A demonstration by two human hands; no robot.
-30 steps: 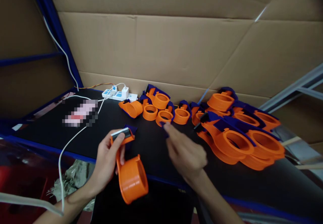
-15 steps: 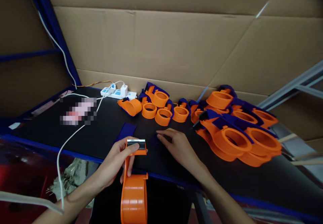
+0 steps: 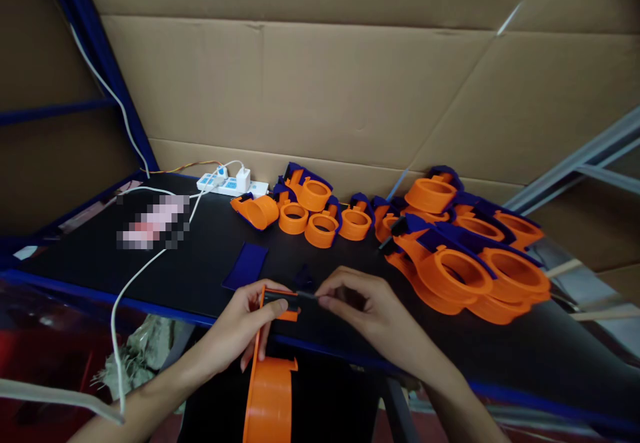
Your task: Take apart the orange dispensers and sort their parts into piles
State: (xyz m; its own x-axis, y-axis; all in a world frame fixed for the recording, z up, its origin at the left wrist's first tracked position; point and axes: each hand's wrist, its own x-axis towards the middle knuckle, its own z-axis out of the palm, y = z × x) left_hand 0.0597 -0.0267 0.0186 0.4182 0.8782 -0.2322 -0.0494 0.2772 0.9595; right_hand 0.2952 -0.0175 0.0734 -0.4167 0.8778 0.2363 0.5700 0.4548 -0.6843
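Head view, from the left: a pixelated pinkish patch (image 3: 155, 220), too masked to identify, lies near a smooth white cord (image 3: 133, 280) and a slim white power strip (image 3: 233, 183). A flat, rectangular navy piece (image 3: 246, 266) rests just beyond the left hand (image 3: 243, 326), whose fingers are curled round an orange frame (image 3: 271, 396), thumb pressed on its head. This frame, in glossy plastic, has a long flat side and a broad round drum, and hangs upright in front of the table edge. At its head, a thin dark strip (image 3: 307, 295) meets it from the right, its outer end pinched between the nearly closed thumb and forefinger of the right hand (image 3: 363, 300). Behind stands a row of smaller-looking orange rings (image 3: 321, 230) with navy parts; farther right, similar ring-shaped pieces (image 3: 463, 273) are heaped in layers. Beneath is a matt black tabletop (image 3: 200, 276) with a blue edge, a blue post (image 3: 107, 63) at left, creased brown cardboard (image 3: 325, 83) behind, and grey metal bars (image 3: 595, 143) at right.
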